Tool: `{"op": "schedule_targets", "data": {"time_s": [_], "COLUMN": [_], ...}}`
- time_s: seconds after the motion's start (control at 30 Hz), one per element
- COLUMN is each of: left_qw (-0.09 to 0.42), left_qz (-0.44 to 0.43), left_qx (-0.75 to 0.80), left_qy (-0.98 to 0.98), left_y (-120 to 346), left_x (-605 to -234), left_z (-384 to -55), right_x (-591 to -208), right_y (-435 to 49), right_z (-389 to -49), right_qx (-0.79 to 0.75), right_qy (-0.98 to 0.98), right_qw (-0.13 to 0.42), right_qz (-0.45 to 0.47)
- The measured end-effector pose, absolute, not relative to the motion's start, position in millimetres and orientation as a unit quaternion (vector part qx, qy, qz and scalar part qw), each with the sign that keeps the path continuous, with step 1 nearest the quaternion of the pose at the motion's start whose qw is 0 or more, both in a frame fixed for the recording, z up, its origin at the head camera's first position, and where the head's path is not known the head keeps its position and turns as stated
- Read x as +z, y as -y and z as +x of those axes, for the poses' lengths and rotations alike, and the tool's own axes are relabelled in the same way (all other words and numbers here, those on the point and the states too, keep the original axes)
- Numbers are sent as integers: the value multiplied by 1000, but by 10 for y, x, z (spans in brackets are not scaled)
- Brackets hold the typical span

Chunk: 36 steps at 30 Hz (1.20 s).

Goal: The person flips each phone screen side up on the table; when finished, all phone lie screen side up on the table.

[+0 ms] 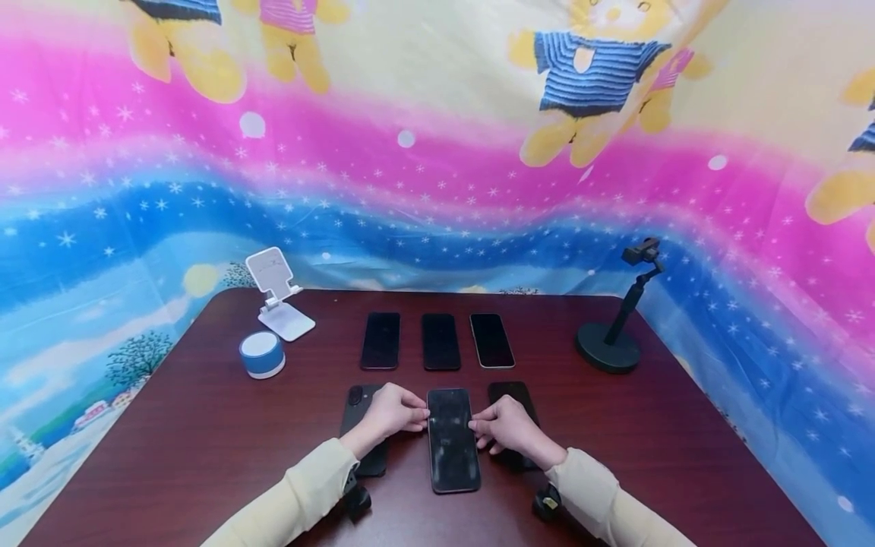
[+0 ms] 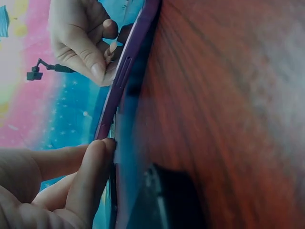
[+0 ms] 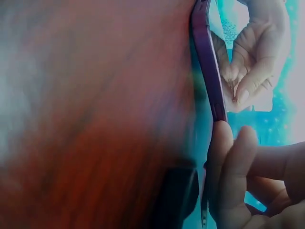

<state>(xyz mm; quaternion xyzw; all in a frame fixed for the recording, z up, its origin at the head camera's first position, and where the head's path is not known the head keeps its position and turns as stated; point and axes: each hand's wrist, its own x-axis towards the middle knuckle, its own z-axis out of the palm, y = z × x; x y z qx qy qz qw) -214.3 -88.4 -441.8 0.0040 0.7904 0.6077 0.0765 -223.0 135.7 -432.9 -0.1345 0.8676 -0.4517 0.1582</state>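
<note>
A smartphone (image 1: 454, 448) with a dark, glossy screen facing up is between my two hands, its long side toward me. My left hand (image 1: 394, 411) holds its left edge near the upper end, thumb and fingertips together at the rim. On the opposite edge, my right hand (image 1: 511, 427) grips it the same way. Both wrist views show the phone's purple side frame (image 2: 125, 71) close over the tabletop. Partly covered by my left hand and wrist lies a black phone (image 1: 355, 410), back up with its camera showing. Another dark phone (image 1: 513, 391) lies under my right hand, mostly hidden.
Three dark phones (image 1: 440, 342) form a row farther back on the brown table (image 1: 205, 456). At back left are a white folding stand (image 1: 287, 322) and a blue-and-white round device (image 1: 263, 355). A black stand (image 1: 608, 347) rises at back right, before a patterned cloth (image 1: 410, 213).
</note>
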Motion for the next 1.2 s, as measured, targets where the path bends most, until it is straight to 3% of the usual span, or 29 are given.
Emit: {"op": "schedule_targets", "data": {"time_s": [0.37, 1.2], "left_qw": [101, 75], "left_qz": [50, 54], "left_qx": [556, 491], "left_qy": [-823, -866], "left_y": [892, 884], "left_x": [-4384, -4337], "left_z": [-2130, -2297], "right_x": [-4291, -4284], "right_y": [-1321, -1200], "right_z": [-2205, -2334], "right_qx": [-452, -416], "right_qy": [-865, -888], "right_qw": [172, 161], "right_qz": [-129, -109]}}
